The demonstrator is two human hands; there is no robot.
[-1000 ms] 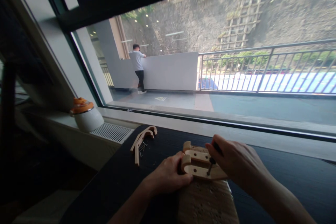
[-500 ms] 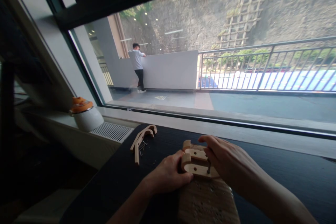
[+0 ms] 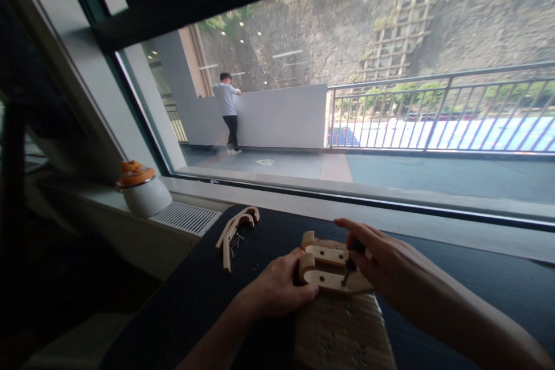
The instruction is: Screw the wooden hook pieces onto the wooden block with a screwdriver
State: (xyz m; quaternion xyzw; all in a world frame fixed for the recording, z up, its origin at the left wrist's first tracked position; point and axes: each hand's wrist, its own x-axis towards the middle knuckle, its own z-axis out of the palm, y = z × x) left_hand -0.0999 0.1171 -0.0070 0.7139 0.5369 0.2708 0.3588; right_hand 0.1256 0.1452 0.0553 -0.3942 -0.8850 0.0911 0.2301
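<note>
A brown wooden board [image 3: 344, 332] lies on the dark table, with two pale curved wooden hooks set across it. My left hand [image 3: 280, 284] is closed around the curved end of the near hook [image 3: 329, 281], its thumb along the near side. The far hook [image 3: 326, 253] lies parallel, just beyond. In my right hand [image 3: 375, 254] is a small dark screwdriver [image 3: 350, 264], its handle partly hidden by the fingers and the index finger stretched out. The screwdriver's lower end meets a screw [image 3: 344, 281] standing tilted in the near hook.
Loose wooden hooks [image 3: 226, 251] lie at the table's left corner, with several screws [image 3: 235, 243] beside them. Beyond the table's far edge runs a window ledge [image 3: 277, 201]. A white pot with an orange top [image 3: 145, 193] stands left. Outside the glass is a person [image 3: 228, 107].
My right hand has shifted slightly right and its fingers have loosened, so more of the screwdriver shows. The left hand and the hooks have stayed in place.
</note>
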